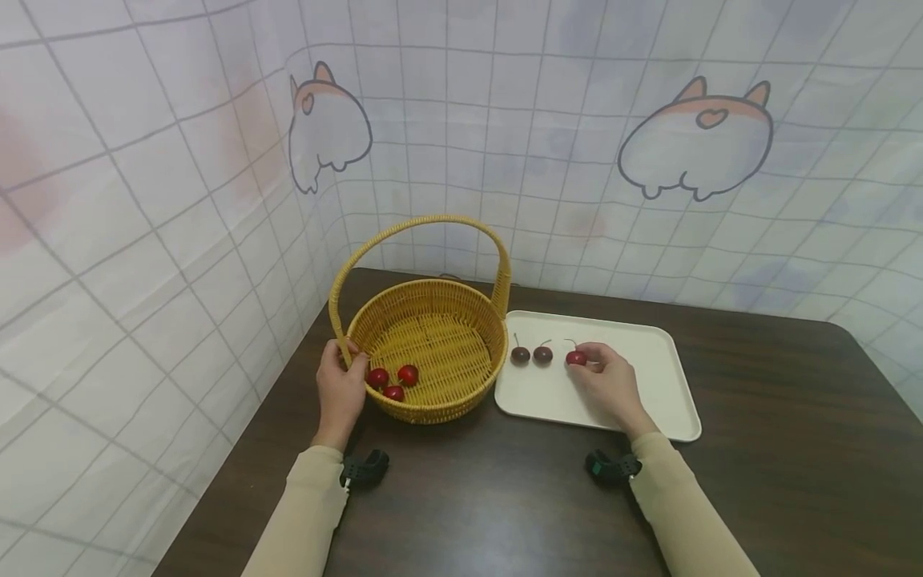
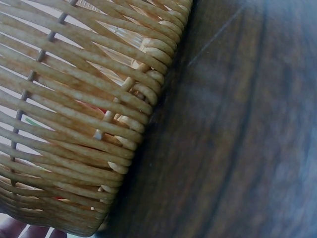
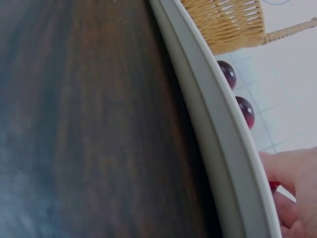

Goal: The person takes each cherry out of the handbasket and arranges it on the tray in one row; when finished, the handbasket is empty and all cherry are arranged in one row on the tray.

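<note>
A yellow wicker basket with a tall arched handle stands on the table in the head view. My left hand grips its left side, by the foot of the handle; in the left wrist view the woven wall hides most of that hand. Three red cherries, one of them a bright cherry, lie inside near the front left. To the right is a white tray. Over it my right hand pinches a red cherry between thumb and fingers, its stem pointing up.
Two darker cherries, a left one and a right one, lie on the tray between the basket and my right hand. The tray's raised edge runs close by that hand. A white gridded cloth hangs behind the dark wooden table.
</note>
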Available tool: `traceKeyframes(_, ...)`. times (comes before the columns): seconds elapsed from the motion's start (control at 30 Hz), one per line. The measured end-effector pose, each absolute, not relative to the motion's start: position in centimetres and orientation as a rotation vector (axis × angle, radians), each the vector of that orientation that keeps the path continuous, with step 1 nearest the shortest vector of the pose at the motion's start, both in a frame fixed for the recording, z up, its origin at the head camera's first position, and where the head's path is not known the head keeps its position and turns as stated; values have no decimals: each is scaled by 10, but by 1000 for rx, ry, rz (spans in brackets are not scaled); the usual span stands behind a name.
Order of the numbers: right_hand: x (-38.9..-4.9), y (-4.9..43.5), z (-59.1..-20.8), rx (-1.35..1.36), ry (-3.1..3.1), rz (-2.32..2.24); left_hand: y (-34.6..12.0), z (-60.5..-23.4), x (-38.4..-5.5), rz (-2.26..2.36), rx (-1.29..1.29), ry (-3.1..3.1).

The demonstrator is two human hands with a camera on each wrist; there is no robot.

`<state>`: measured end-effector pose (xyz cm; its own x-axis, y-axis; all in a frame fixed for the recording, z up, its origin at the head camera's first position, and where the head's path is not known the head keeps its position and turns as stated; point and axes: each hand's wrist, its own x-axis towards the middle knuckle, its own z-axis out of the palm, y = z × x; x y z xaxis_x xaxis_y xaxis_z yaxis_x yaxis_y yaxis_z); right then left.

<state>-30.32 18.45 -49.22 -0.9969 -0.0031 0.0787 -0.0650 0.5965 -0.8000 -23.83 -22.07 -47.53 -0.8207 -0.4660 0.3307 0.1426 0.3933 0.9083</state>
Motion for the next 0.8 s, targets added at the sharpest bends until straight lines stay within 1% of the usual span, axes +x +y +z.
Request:
traceKeyframes(0.43, -303, 172, -492, 84, -2809, 1234, -222, -478, -238, -1448, 284, -2099)
traceKeyframes(0.8, -303, 171, -495, 40, -2812, 1281, -222, -478, -241, -1449, 263, -2092)
